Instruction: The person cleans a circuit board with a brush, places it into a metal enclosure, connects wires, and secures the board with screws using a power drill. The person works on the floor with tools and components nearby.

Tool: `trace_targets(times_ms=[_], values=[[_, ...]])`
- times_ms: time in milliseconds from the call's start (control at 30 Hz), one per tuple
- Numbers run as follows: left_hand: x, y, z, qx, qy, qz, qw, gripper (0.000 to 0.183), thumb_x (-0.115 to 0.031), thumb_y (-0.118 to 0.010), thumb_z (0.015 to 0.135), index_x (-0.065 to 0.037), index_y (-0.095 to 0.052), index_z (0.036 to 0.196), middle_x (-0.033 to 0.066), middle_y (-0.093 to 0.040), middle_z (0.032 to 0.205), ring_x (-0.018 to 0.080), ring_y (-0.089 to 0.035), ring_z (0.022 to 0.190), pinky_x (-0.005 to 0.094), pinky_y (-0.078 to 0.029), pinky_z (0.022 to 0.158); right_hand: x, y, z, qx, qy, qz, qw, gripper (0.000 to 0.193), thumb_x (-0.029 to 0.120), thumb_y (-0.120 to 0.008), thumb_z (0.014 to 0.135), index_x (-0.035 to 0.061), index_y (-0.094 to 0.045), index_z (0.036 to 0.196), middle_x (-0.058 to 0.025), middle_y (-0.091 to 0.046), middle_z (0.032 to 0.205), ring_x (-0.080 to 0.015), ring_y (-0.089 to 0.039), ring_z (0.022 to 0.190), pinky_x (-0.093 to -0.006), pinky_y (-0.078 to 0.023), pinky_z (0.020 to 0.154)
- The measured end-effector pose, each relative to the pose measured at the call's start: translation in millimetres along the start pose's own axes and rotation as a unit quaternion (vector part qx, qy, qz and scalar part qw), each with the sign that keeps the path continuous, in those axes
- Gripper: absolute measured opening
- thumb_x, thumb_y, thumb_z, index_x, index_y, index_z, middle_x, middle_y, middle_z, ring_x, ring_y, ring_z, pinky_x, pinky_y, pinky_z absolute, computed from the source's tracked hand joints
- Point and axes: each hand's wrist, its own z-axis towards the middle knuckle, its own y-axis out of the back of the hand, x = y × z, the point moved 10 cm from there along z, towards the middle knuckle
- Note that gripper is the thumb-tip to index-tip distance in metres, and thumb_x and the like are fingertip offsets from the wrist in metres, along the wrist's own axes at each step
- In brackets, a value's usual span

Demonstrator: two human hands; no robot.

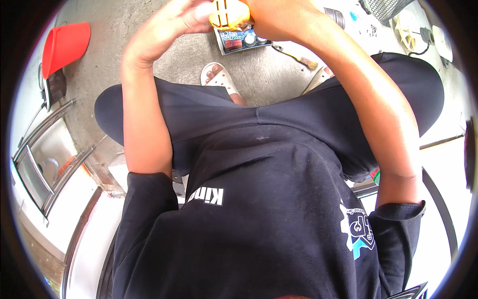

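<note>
At the top edge of the view, my left hand [195, 17] and my right hand [277, 19] come together at a yellow object [229, 15]. Slot-like lines run along its face, and its kind does not show. Both hands appear closed on its sides; the picture's edge cuts off some fingers. Just below it, on the floor, lies a blue circuit board [244, 37] in a shallow tray-like casing, with round pale parts and a reddish-brown part. A paintbrush [303, 62] with pale bristles lies to the right of the board.
A red scoop-shaped piece [64, 48] stands at the left beside a metal rack [37, 164]. White clogs [221, 78] are on my feet on the concrete floor [172, 65]. A dark mesh basket [388, 9] and a grey cylinder [334, 18] are at the far right.
</note>
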Motion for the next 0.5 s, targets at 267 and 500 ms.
trace_targets(times_ms=[267, 500], values=[[-14, -8, 12, -0.098, -0.071, 0.191, 0.974, 0.068, -0.024, -0.090, 0.080, -0.002, -0.057, 0.135, 0.0082, -0.069, 0.120, 0.0168, -0.063, 0.112, 0.0333, -0.050, 0.101, -4, 7, 5, -0.023, -0.018, 0.026, 0.999, 0.027, 0.020, -0.076, 0.084, 0.0038, -0.076, 0.105, -0.0202, -0.076, 0.106, -0.0358, -0.074, 0.101, -0.0460, -0.059, 0.086], [-16, -3, 5, -0.091, -0.107, 0.200, 0.970, 0.059, -0.027, -0.089, 0.082, -0.002, -0.059, 0.125, 0.0078, -0.067, 0.109, 0.0164, -0.062, 0.102, 0.0328, -0.051, 0.091, 9, 14, 2, -0.069, 0.020, 0.019, 0.997, 0.030, 0.023, -0.077, 0.083, 0.0032, -0.076, 0.105, -0.0230, -0.075, 0.103, -0.0385, -0.074, 0.098, -0.0468, -0.059, 0.086]])
